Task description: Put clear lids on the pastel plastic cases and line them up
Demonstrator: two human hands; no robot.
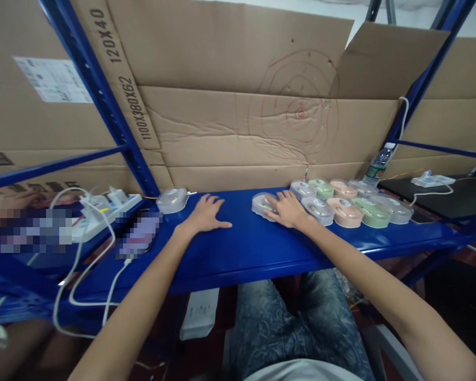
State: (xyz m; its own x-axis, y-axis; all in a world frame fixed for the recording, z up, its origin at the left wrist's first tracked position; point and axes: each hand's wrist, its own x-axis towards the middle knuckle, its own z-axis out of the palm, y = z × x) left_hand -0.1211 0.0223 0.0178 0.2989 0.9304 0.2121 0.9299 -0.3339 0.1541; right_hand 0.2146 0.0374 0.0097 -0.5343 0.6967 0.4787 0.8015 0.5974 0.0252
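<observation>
My left hand (207,214) hovers or rests over the blue shelf with its fingers spread and holds nothing. To its left, near the back edge, lies a clear plastic case (172,201) with a small white piece beside it. My right hand (289,210) has its thumb and fingers about the right end of another clear plastic case (263,205) on the shelf. Just right of that hand stand several similar cases in two rows: clear (318,210), pink (344,212) and green (369,212).
The blue shelf (238,254) has cardboard (222,127) behind it and blue uprights at both sides. A phone (139,235) with a cable, a power strip (107,214) and another person's hand (8,203) are at left. A water bottle (378,165) leans at back right.
</observation>
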